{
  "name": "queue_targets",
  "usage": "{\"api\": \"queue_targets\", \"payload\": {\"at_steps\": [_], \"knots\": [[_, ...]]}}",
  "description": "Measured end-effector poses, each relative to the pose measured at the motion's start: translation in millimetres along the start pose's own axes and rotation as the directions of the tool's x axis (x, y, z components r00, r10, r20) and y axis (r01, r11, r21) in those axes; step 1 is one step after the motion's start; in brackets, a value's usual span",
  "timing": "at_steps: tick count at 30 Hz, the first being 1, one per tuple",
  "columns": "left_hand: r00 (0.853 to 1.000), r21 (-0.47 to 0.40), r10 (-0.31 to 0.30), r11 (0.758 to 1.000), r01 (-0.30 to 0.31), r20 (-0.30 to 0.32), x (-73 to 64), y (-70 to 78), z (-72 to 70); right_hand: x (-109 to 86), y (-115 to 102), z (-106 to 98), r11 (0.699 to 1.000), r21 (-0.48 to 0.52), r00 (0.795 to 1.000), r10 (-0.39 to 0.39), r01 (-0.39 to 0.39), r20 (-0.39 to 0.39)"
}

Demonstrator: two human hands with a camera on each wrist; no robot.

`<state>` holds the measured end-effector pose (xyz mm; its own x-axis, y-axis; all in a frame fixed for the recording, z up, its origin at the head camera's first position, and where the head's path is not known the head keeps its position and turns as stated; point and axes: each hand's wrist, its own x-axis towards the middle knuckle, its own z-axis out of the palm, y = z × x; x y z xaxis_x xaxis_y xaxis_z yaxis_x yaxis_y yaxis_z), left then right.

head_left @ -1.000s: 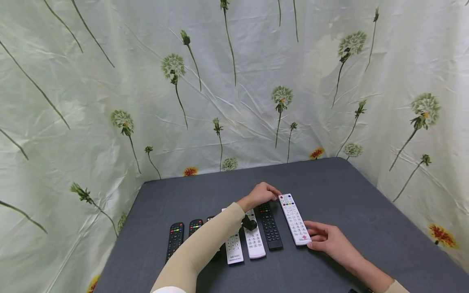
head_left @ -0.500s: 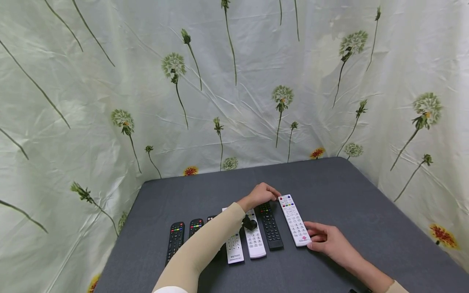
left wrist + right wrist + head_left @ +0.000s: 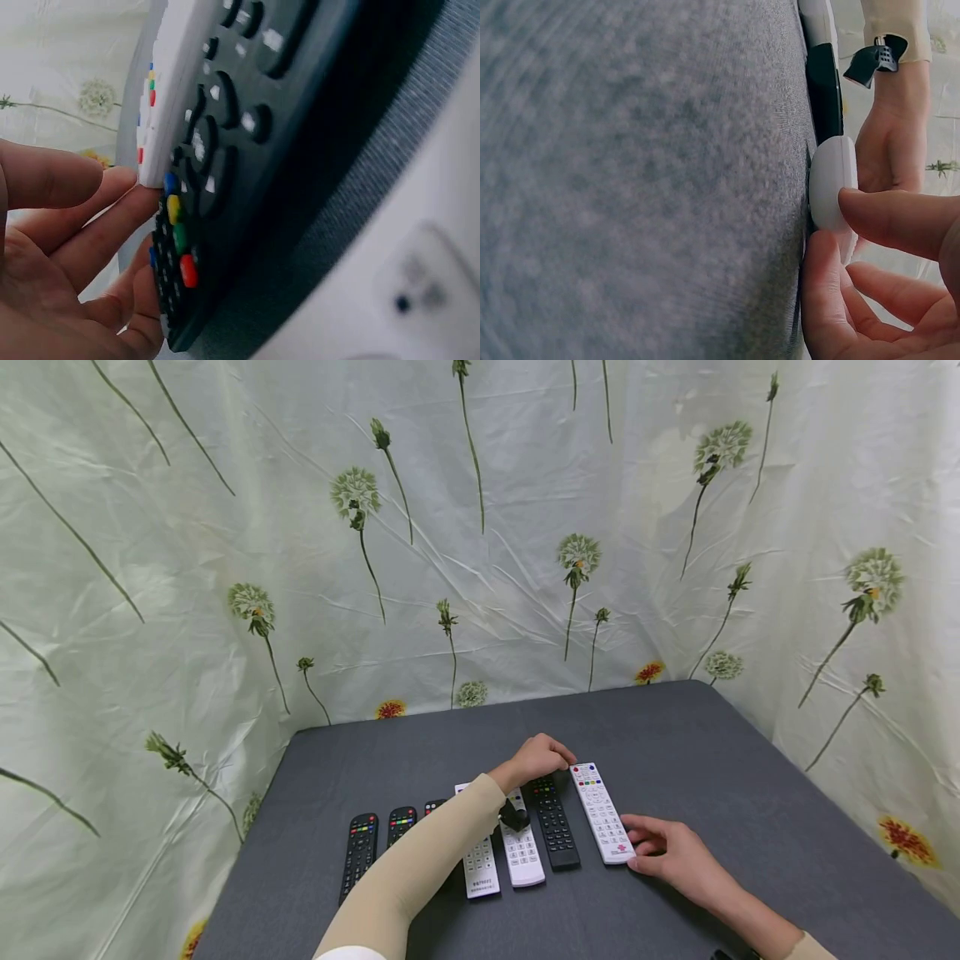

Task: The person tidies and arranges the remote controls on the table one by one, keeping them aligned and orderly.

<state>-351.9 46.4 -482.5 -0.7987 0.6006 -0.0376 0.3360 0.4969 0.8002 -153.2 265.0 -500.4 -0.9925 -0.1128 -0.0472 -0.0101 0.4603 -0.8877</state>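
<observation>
A white remote control (image 3: pixel 603 814) with coloured buttons lies face up at the right end of a row of remotes. My left hand (image 3: pixel 534 757) reaches over the row, and its fingertips touch the remote's far end. In the left wrist view the thumb of the left hand (image 3: pixel 82 262) stays apart from it. At the near right corner, my right hand (image 3: pixel 678 853) holds the same remote between thumb and forefinger. The right wrist view shows the right thumb (image 3: pixel 900 217) against the remote's rounded near end (image 3: pixel 831 180). Just left lies a black remote (image 3: pixel 557 831).
Further left, the row has two white remotes, one (image 3: pixel 522 856) and another (image 3: pixel 480 870), then black ones such as the leftmost (image 3: pixel 360 852). My left sleeve (image 3: pixel 420 860) covers parts of several. A grey-covered table (image 3: pixel 750 777) backs onto a flowered curtain (image 3: pixel 480 568).
The rightmost white remote has slid slightly toward me, its far end a little lower in the head view. My left fingertips stay at that end, and my right hand stays at the near corner.
</observation>
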Motion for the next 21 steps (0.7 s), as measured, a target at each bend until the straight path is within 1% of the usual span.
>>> {"api": "queue_targets", "payload": {"at_steps": [5, 9, 11, 13, 16, 18, 21], "knots": [[1.000, -0.026, -0.014, 1.000, 0.014, 0.007, -1.1, -2.3, -3.9, 3.2, -1.5, 0.3, 1.000, -0.019, 1.000, -0.024, 0.024, 0.004], [1.000, -0.038, -0.005, 0.999, 0.005, 0.019, -1.1, -5.3, -8.4, 6.4, -3.5, 1.6, 0.999, -0.032, 0.999, -0.032, 0.033, 0.001], [1.000, -0.052, 0.004, 0.999, -0.002, 0.029, -1.7, -4.5, -12.8, 7.6, -5.0, 1.3, 0.998, -0.044, 0.999, -0.034, 0.034, -0.002], [0.999, -0.072, 0.014, 0.997, -0.011, 0.041, -2.2, -0.8, -18.6, 8.4, -7.8, -1.1, 0.998, -0.054, 1.000, -0.029, 0.029, -0.005], [0.998, -0.111, 0.029, 0.994, -0.023, 0.053, -5.2, 7.5, -31.8, 10.5, -15.3, -9.0, 0.995, -0.092, 0.999, -0.039, 0.038, -0.012], [0.998, -0.118, 0.037, 0.992, -0.032, 0.042, -8.3, 14.9, -41.9, 12.8, -22.8, -16.4, 0.990, -0.130, 0.998, -0.049, 0.045, -0.025], [0.999, -0.102, 0.040, 0.994, -0.041, -0.010, -16.3, 26.6, -56.9, 17.5, -35.8, -28.7, 0.975, -0.206, 0.994, -0.094, 0.081, -0.055]]}}
